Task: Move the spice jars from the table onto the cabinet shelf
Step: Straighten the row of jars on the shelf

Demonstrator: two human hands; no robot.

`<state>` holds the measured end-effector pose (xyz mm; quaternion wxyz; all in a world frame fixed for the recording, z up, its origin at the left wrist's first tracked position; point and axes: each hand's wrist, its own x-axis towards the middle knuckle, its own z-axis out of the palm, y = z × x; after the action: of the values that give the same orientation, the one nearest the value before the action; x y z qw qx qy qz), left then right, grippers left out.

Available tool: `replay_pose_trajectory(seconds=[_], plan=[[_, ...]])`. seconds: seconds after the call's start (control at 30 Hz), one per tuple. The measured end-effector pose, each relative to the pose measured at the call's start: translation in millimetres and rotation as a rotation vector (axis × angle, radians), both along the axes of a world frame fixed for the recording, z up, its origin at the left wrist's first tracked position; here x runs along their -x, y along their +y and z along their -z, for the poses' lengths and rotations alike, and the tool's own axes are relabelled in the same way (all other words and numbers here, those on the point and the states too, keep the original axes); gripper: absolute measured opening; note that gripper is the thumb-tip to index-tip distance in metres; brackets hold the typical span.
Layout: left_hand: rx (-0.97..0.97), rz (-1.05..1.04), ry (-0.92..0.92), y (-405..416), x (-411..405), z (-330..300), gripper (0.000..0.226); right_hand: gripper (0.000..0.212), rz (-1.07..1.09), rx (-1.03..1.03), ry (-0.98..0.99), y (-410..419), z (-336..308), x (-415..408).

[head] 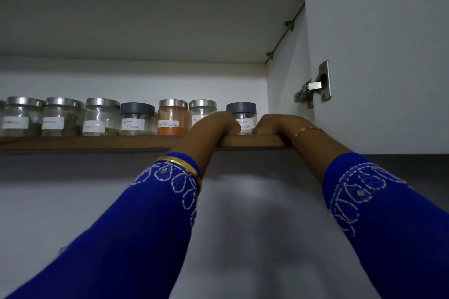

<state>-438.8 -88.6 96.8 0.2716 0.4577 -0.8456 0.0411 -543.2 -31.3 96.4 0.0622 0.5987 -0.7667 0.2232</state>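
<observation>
Several labelled glass spice jars stand in a row on the wooden cabinet shelf (97,142). One holds orange chilli powder (172,118), and a grey-lidded masala jar (137,119) is to its left. At the right end stands another grey-lidded jar (243,114). My left hand (213,125) and my right hand (279,125) lie on the shelf on either side of this jar, with curled fingers against its sides. The left hand hides part of a steel-lidded jar (201,109). The fingertips are hidden behind the knuckles.
The cabinet's white right wall (286,85) is close beside my right hand, with a metal door hinge (315,87) on it. Another shelf (145,19) hangs overhead. Below the jar shelf is a white back wall.
</observation>
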Motion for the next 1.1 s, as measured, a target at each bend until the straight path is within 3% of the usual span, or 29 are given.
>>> replay_pose_trajectory(seconds=[0.2, 0.33, 0.53, 0.63, 0.8, 1.0, 1.1], plan=[[0.109, -0.004, 0.067, 8.8, -12.4, 5.9, 0.031, 0.028, -0.015, 0.134, 0.013, 15.2, 10.3, -2.7], [0.128, 0.038, 0.130, 26.0, -23.8, 18.5, 0.030, 0.043, 0.059, 0.242, 0.084, 29.2, 29.9, -6.0], [0.409, 0.048, 0.095, 49.9, -42.8, 53.8, 0.040, 0.043, 0.119, 0.434, 0.365, 56.5, 66.7, -21.0], [0.511, 0.061, 0.058, 54.5, -52.2, 74.4, 0.032, 0.039, 0.095, 0.438, 0.441, 64.3, 81.2, -20.8], [0.445, 0.134, 0.071, 68.9, -70.7, 98.5, 0.049, 0.054, 0.057, 0.357, 0.365, 83.2, 98.8, -32.5], [0.313, 0.136, -0.079, 87.8, -105.2, 117.5, 0.053, 0.059, 0.096, 0.193, 0.393, 100.3, 117.4, -55.5], [0.295, 0.135, -0.105, 89.9, -134.0, 120.6, 0.053, 0.059, 0.105, 0.220, 0.420, 108.0, 120.4, -69.1]])
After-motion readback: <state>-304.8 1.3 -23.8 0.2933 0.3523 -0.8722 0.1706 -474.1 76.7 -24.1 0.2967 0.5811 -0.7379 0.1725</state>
